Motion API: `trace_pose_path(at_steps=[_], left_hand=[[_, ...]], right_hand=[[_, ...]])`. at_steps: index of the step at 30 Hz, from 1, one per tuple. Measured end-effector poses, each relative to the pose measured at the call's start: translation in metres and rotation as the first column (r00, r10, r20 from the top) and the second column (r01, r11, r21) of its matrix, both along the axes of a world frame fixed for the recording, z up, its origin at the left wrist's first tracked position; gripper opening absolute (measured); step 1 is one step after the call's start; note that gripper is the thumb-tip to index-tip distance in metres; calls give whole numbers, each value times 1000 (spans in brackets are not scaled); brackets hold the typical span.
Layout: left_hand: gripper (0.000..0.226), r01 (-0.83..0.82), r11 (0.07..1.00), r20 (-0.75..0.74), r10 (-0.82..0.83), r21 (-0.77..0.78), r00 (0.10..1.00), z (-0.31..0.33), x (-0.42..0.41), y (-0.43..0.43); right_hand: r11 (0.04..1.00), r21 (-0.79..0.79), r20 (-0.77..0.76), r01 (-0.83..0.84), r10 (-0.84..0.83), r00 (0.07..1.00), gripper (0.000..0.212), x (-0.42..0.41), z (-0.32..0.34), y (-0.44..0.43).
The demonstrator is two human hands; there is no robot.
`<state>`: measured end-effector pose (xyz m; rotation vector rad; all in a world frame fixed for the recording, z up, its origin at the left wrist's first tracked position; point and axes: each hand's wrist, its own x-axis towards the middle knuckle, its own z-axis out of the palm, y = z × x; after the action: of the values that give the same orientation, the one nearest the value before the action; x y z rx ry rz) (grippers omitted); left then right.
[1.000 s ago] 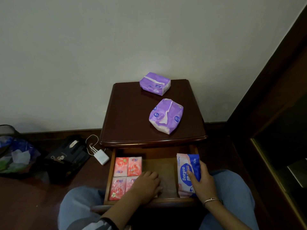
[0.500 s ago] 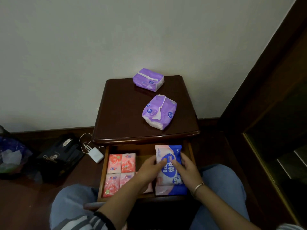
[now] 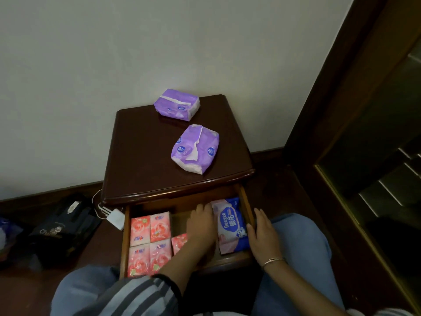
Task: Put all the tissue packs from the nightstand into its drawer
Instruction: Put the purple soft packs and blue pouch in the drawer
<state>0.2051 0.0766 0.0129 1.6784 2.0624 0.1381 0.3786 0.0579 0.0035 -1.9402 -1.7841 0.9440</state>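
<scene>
Two purple tissue packs lie on the dark wooden nightstand [image 3: 141, 160]: one [image 3: 177, 104] at the back by the wall, one [image 3: 195, 151] nearer the front edge. Below, the open drawer [image 3: 124, 242] holds several pink packs [image 3: 150, 242] on its left side. A blue and pink pack [image 3: 232, 226] lies flat at the drawer's right. My left hand [image 3: 201, 226] rests against that pack's left edge and my right hand [image 3: 262, 236] against its right edge, fingers fairly straight.
A white charger [image 3: 115, 218] with cables lies on the floor left of the drawer, beside a black bag [image 3: 66, 224]. A dark wooden bed frame or cabinet [image 3: 341, 133] rises on the right. My knees in jeans flank the drawer.
The blue and pink pack went from standing in my right hand to lying flat at the drawer's right. My left hand came off the pink packs to its left edge.
</scene>
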Motion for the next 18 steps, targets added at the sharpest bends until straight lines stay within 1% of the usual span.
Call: trace_pose_path(at_steps=[1, 3, 4, 6, 8, 10, 12, 14, 15, 17, 18], left_hand=[[33, 100, 995, -74, -98, 21, 992, -2, -8, -5], [33, 248, 968, -148, -251, -40, 957, -7, -27, -17], [33, 295, 952, -180, -306, -86, 935, -10, -38, -26], [36, 358, 926, -238, -377, -120, 895, -14, -59, -46], [38, 426, 898, -260, -439, -105, 860, -17, -74, -61], [38, 458, 884, -259, -467, -97, 846, -16, -79, -65], [38, 471, 871, -294, -490, -138, 820, -12, -76, -61], [39, 471, 859, -326, -512, -200, 795, -9, -69, -55], [40, 468, 855, -336, -519, -225, 786, -8, -67, -53], [40, 467, 850, -342, -526, -243, 779, -8, -65, -51], [40, 469, 850, -341, -526, -240, 779, -8, -66, -52]], right_hand=[[1000, -3, 23, -12, 12, 1000, 53, 0, -2, 0], [999, -37, 59, -40, 42, 997, 52, -1, -3, -1], [998, -42, 85, -46, 49, 995, 53, -3, -1, -1], [997, 19, 196, -78, 73, 978, 57, -6, -1, -2], [976, 85, 344, -201, 161, 925, 62, -9, -1, -1], [917, 82, 448, -391, 317, 836, 62, -15, 1, 6], [819, 16, 483, -573, 496, 722, 63, -27, 3, 16], [740, -86, 482, -667, 617, 622, 68, -41, 3, 27], [723, -158, 467, -673, 655, 594, 70, -48, 3, 32], [702, -326, 404, -633, 709, 579, 71, -57, 3, 40], [686, -383, 392, -619, 728, 563, 70, -60, 3, 42]])
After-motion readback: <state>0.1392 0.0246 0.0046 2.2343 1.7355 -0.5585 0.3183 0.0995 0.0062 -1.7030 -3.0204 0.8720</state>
